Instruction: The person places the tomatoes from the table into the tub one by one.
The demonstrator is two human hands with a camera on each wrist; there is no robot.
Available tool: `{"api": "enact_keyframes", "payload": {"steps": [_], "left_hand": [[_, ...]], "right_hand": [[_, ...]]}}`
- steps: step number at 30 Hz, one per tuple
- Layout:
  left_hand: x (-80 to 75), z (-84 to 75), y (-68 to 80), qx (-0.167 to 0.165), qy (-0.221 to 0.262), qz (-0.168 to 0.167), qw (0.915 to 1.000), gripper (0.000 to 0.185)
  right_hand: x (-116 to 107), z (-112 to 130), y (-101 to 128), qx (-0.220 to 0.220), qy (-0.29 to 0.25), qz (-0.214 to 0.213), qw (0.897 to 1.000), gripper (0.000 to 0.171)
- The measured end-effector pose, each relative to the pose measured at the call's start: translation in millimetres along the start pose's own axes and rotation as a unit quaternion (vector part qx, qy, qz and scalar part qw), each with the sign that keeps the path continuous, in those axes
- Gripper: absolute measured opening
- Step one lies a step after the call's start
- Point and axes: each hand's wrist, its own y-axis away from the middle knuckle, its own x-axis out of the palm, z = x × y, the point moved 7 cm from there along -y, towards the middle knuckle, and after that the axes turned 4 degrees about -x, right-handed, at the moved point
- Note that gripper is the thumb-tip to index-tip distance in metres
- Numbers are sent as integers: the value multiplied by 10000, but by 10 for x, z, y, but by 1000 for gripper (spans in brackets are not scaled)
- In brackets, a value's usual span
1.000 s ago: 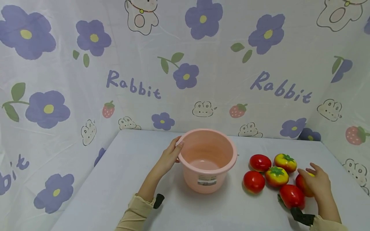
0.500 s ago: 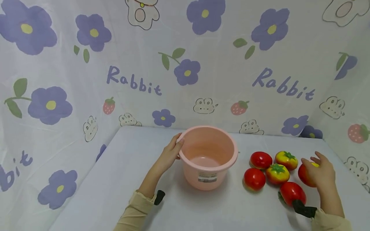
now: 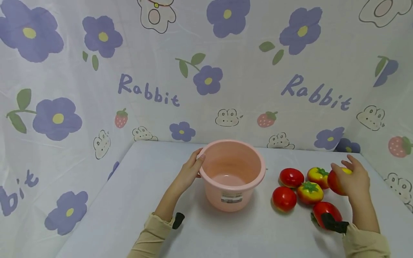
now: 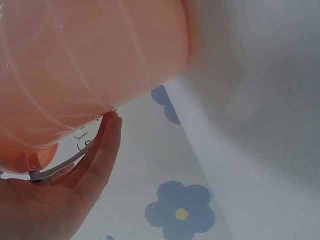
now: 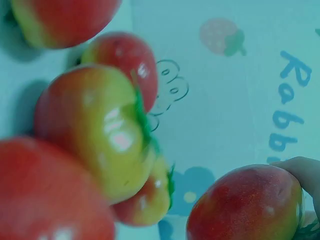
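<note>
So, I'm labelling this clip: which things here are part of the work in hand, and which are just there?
In hand:
- pink bucket, rim held by the left hand
- tomato, gripped by the right hand, off the table
- five more tomatoes beside the bucket

Just there:
- white table cover
- flower-and-rabbit backdrop

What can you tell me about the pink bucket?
The pink bucket is round, smooth plastic with a thick rolled rim and a white label on its front. It stands upright on the white table, open and empty inside. The left hand holds its rim on the left side. Tomatoes lie apart to its right.
</note>
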Motion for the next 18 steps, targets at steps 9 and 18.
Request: {"api": "enact_keyframes", "payload": {"steps": [9, 18], "left_hand": [[-4, 0, 2, -52, 27, -79, 10000, 56], [4, -8, 2, -36, 62, 21, 10000, 57]], "right_hand": [[66, 302, -43, -268, -266, -29, 9993, 72], [151, 518, -34, -503, -354, 112, 9980, 73]]}}
